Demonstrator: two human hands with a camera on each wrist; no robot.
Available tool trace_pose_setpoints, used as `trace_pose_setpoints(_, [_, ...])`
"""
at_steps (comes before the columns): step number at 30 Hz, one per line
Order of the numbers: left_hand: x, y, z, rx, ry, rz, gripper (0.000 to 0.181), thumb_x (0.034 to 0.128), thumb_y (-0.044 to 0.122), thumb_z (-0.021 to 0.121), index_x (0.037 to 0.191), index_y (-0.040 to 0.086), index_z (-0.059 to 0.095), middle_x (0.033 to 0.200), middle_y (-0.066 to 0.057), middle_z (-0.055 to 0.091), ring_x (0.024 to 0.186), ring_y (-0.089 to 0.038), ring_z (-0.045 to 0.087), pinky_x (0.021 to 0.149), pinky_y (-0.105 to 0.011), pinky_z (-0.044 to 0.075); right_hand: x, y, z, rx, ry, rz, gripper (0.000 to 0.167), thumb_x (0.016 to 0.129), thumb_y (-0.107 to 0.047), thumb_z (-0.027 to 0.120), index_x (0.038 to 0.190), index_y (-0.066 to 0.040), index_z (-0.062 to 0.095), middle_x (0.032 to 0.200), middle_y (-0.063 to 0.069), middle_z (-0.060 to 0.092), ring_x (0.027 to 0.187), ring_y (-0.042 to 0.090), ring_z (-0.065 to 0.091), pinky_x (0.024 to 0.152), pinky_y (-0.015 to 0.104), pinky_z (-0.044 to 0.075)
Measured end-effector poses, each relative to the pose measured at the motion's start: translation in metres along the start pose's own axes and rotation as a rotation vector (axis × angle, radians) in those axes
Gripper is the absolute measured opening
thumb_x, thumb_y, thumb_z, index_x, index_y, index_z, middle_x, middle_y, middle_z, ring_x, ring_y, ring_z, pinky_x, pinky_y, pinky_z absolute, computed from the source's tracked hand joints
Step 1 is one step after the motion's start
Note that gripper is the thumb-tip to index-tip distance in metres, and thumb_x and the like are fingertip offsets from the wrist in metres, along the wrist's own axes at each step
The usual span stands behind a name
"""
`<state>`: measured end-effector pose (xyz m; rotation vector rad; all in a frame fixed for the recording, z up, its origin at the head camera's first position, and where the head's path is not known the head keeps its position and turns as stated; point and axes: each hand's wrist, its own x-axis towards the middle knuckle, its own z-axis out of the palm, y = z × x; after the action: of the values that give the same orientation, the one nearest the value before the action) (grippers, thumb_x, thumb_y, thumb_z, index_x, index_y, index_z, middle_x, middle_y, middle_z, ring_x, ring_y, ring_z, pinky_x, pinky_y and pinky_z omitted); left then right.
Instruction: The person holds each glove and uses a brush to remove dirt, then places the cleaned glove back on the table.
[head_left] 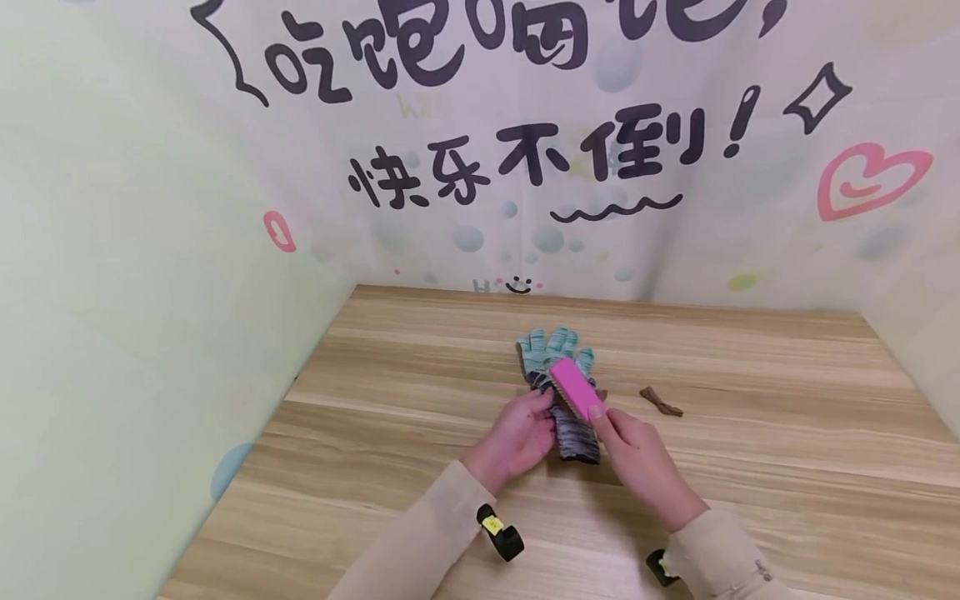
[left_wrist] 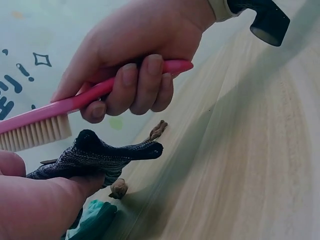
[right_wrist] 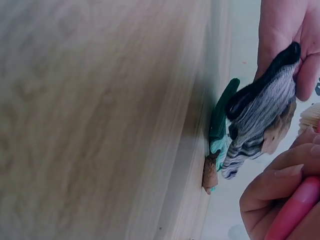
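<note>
My left hand point(head_left: 525, 433) holds a grey-and-black striped knitted glove point(head_left: 576, 437), its dark cuff toward me. In the left wrist view, the thumb presses on the raised glove point(left_wrist: 95, 157). My right hand point(head_left: 641, 458) grips a pink brush point(head_left: 576, 387) by its handle, pale bristles facing down. The bristles point(left_wrist: 37, 132) sit just above the glove in that view; contact is unclear. Teal knitted glove fingers point(head_left: 558, 342) spread out beyond the left hand. A crumpled brown piece point(right_wrist: 277, 132) lies against the striped glove in the right wrist view.
A twisted brown piece, like a dried leaf, point(head_left: 662, 402) lies on the wooden table point(head_left: 780, 400) right of the gloves. Another brown piece point(right_wrist: 210, 172) lies beside the teal fabric. A printed cloth wall point(head_left: 517, 242) stands behind the table, and a pale wall point(head_left: 150, 333) at left.
</note>
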<state>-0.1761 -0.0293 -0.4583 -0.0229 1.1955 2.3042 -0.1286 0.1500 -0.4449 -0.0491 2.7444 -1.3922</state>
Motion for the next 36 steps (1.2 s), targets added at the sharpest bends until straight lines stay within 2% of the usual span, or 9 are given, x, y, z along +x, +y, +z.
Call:
trace_pose_setpoints(8, [-0.0023, -0.0050, 0.0055, -0.010, -0.045, -0.001, 0.049, 0.1094, 0.021, 0.033, 0.153, -0.001, 0.033, 0.155, -0.020, 0.045, 0.144, -0.033, 0.042, 0.124, -0.043, 0.032, 0.0026, -0.0029, 0.0058, 0.022, -0.002, -0.013, 0.060, 0.109, -0.048, 0.035, 0.128, 0.001, 0.064, 0.102, 0.014, 0.070, 0.088, 0.020, 0.060, 0.076, 0.034, 0.055])
trace_pose_setpoints(12, [-0.0040, -0.0060, 0.0078, -0.015, -0.064, 0.005, 0.050, 0.1103, 0.024, 0.030, 0.154, -0.001, 0.033, 0.156, -0.020, 0.042, 0.147, -0.033, 0.039, 0.125, -0.043, 0.029, 0.0043, -0.0039, 0.0079, 0.021, 0.002, -0.021, 0.065, 0.108, -0.051, 0.033, 0.136, 0.002, 0.059, 0.122, 0.022, 0.069, 0.104, 0.027, 0.066, 0.090, 0.046, 0.058])
trace_pose_setpoints(15, [-0.0035, -0.0070, 0.0091, -0.012, -0.067, 0.015, 0.050, 0.1105, 0.024, 0.029, 0.153, -0.002, 0.032, 0.157, -0.021, 0.042, 0.147, -0.033, 0.038, 0.126, -0.043, 0.029, 0.0050, -0.0050, 0.0085, 0.013, 0.001, -0.025, 0.067, 0.108, -0.051, 0.032, 0.139, 0.003, 0.056, 0.128, 0.025, 0.067, 0.110, 0.031, 0.065, 0.095, 0.051, 0.056])
trace_pose_setpoints(17, [-0.0031, -0.0074, 0.0094, -0.011, -0.070, 0.021, 0.051, 0.1107, 0.024, 0.028, 0.154, -0.002, 0.031, 0.157, -0.021, 0.041, 0.148, -0.033, 0.037, 0.126, -0.044, 0.029, 0.0052, -0.0053, 0.0082, 0.005, -0.002, -0.019, 0.067, 0.108, -0.052, 0.032, 0.138, 0.002, 0.057, 0.125, 0.024, 0.068, 0.105, 0.029, 0.066, 0.091, 0.048, 0.058])
trace_pose_setpoints(20, [-0.0034, -0.0080, 0.0094, 0.001, -0.056, 0.027, 0.052, 0.1110, 0.025, 0.028, 0.155, -0.003, 0.029, 0.157, -0.021, 0.041, 0.148, -0.034, 0.037, 0.126, -0.044, 0.029, 0.0054, -0.0048, 0.0075, -0.008, -0.014, 0.007, 0.064, 0.108, -0.052, 0.033, 0.130, 0.001, 0.062, 0.103, 0.017, 0.070, 0.088, 0.022, 0.061, 0.077, 0.038, 0.057])
trace_pose_setpoints(24, [-0.0045, -0.0072, 0.0089, 0.026, 0.003, 0.019, 0.051, 0.1106, 0.023, 0.031, 0.154, -0.003, 0.029, 0.156, -0.020, 0.043, 0.146, -0.033, 0.040, 0.124, -0.043, 0.033, 0.0062, -0.0028, 0.0067, -0.038, -0.025, 0.030, 0.060, 0.108, -0.053, 0.034, 0.109, -0.002, 0.066, 0.074, 0.005, 0.052, 0.069, 0.017, 0.049, 0.060, 0.029, 0.046])
trace_pose_setpoints(28, [-0.0045, -0.0058, 0.0082, 0.058, 0.062, 0.020, 0.050, 0.1097, 0.019, 0.032, 0.154, -0.004, 0.030, 0.152, -0.019, 0.048, 0.139, -0.030, 0.048, 0.120, -0.041, 0.040, 0.0059, -0.0015, 0.0060, -0.092, -0.025, 0.029, 0.056, 0.107, -0.054, 0.034, 0.095, -0.007, 0.062, 0.067, 0.001, 0.041, 0.061, 0.016, 0.042, 0.052, 0.029, 0.039])
trace_pose_setpoints(31, [-0.0037, -0.0054, 0.0077, 0.078, 0.098, 0.034, 0.048, 0.1093, 0.017, 0.033, 0.152, -0.005, 0.033, 0.144, -0.019, 0.054, 0.127, -0.025, 0.059, 0.113, -0.038, 0.047, 0.0052, -0.0013, 0.0050, -0.133, -0.029, 0.031, 0.056, 0.106, -0.057, 0.034, 0.091, -0.009, 0.059, 0.065, 0.001, 0.042, 0.058, 0.015, 0.041, 0.050, 0.029, 0.037])
trace_pose_setpoints(36, [-0.0016, -0.0049, 0.0074, 0.080, 0.149, 0.046, 0.042, 0.1089, 0.014, 0.034, 0.145, -0.006, 0.041, 0.119, -0.007, 0.066, 0.100, -0.011, 0.064, 0.093, -0.026, 0.057, 0.0039, -0.0012, 0.0034, -0.173, -0.028, 0.031, 0.056, 0.106, -0.057, 0.035, 0.085, -0.010, 0.057, 0.062, 0.000, 0.042, 0.055, 0.015, 0.039, 0.047, 0.028, 0.035])
